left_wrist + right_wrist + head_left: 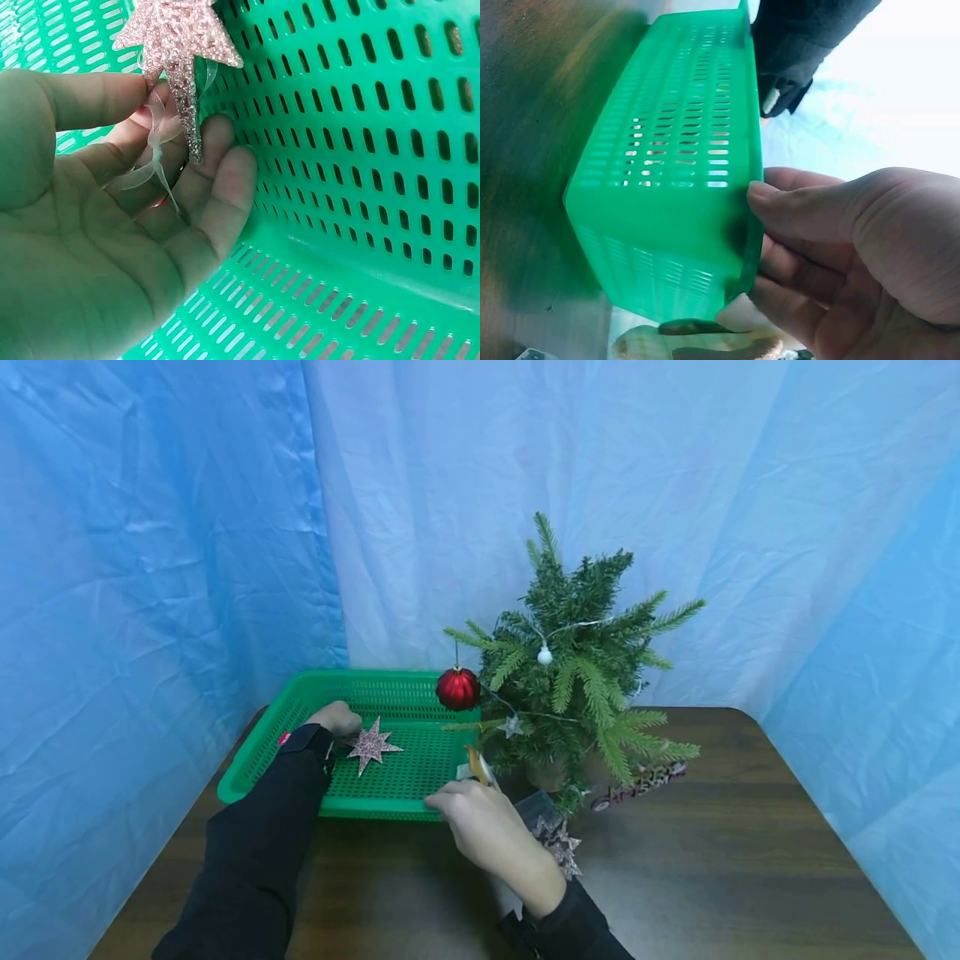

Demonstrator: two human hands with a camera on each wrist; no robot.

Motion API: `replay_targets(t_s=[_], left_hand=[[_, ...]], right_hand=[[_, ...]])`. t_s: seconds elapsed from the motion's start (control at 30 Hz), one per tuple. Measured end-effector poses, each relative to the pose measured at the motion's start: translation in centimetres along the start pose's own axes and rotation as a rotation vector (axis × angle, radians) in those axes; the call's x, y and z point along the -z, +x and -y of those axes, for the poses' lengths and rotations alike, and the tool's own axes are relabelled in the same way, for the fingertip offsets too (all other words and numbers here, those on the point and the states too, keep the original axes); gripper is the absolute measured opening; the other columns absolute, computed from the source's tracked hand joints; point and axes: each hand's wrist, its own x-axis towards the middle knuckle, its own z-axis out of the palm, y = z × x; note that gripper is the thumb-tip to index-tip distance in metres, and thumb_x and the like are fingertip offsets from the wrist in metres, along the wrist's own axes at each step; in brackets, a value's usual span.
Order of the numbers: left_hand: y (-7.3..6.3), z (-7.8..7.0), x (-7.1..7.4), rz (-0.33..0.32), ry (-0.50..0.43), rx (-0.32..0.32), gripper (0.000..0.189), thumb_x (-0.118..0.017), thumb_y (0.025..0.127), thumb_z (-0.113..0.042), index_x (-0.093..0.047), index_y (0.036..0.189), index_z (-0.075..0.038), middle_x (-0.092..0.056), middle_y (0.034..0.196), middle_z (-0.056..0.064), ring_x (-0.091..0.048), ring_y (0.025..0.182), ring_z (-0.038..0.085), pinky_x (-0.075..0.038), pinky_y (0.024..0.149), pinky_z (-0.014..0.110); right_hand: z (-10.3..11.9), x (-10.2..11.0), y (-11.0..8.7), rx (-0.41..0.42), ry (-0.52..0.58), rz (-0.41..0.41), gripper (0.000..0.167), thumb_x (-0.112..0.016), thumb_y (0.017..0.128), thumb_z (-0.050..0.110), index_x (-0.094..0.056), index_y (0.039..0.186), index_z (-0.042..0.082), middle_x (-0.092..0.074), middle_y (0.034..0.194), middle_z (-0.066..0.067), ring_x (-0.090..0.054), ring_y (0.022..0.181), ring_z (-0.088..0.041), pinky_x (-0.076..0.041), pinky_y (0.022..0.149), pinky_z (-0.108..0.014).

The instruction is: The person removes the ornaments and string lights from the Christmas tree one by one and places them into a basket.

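Note:
Inside the green plastic basket (390, 810) is my left hand (339, 718). Its thumb and forefinger pinch a glittery pink star ornament (180, 45) near one point, in the left wrist view. A sheer ribbon (156, 150) hangs from the star over the curled fingers, and a small red thing shows among them, too hidden to name. My right hand (480, 822) grips the basket's near right corner, the thumb outside the rim and the other fingers over it. Close by that hand is a tan and white thing (478, 766), partly hidden.
A small artificial Christmas tree (577, 677) stands right of the basket, bearing a red bauble (457, 688) and a light string. More glittery stars (561, 847) lie beside my right wrist. A dark red lettered ornament (637, 787) lies at the tree's right on the wooden table (712, 860).

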Motion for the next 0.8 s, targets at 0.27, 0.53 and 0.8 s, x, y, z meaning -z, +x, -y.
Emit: replay_targets(t_s=[0.27, 0.53, 0.8], left_hand=[[-0.06, 0.01, -0.10, -0.044, 0.006, 0.020, 0.035, -0.039, 0.096, -0.003, -0.036, 0.064, -0.017, -0.034, 0.060, -0.001, -0.038, 0.056, 0.017, -0.036, 0.062, 0.036], [-0.17, -0.30, -0.30, -0.059, 0.010, 0.044, 0.035, -0.042, 0.097, -0.003, -0.040, 0.066, -0.016, -0.046, 0.062, 0.002, -0.040, 0.053, 0.016, -0.035, 0.058, 0.034], [0.00, -0.22, -0.47, -0.058, 0.050, 0.051, 0.034, -0.043, 0.093, -0.001, -0.036, 0.064, -0.017, -0.028, 0.059, -0.002, -0.023, 0.053, 0.014, -0.031, 0.056, 0.033]], right_hand=[[0.02, 0.03, 0.01, 0.002, -0.003, -0.008, 0.029, -0.066, 0.095, -0.004, -0.076, 0.117, 0.012, -0.073, 0.112, -0.001, -0.069, 0.100, -0.016, -0.056, 0.078, -0.025], [0.00, -0.04, 0.02, 0.007, -0.011, -0.016, 0.029, -0.067, 0.095, -0.003, -0.077, 0.116, 0.013, -0.074, 0.110, 0.000, -0.069, 0.100, -0.016, -0.057, 0.079, -0.026], [-0.03, -0.02, 0.07, 0.002, -0.001, -0.010, 0.030, -0.066, 0.094, -0.004, -0.076, 0.117, 0.012, -0.073, 0.112, -0.001, -0.069, 0.101, -0.017, -0.057, 0.083, -0.029]])
